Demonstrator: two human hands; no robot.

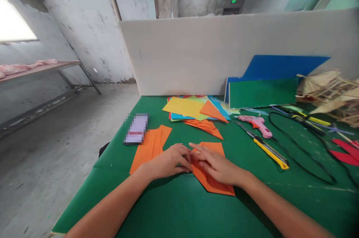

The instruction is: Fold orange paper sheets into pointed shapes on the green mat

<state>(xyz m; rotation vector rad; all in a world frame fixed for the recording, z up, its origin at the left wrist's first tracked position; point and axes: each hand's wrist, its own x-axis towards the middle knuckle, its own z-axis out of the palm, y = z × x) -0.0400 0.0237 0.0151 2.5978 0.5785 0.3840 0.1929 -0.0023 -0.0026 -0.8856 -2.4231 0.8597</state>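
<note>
Both hands rest on a folded orange paper sheet (214, 182) lying on the green table (168, 208). My left hand (168, 161) pinches the sheet's left edge with fingers curled together. My right hand (214, 163) lies on top of the sheet, fingers stretched out and pressing it flat. A second folded orange sheet (150, 146) lies just left of my left hand.
A stack of coloured papers (193, 109) and folded orange pieces (206, 126) lie farther back. A pink glue gun (258, 124), a yellow utility knife (269, 150), a black cord (303, 152), red paper (346, 152), blue and green boards (263, 92) and a wooden model (331, 92) sit right. A blurred phone (136, 129) lies left.
</note>
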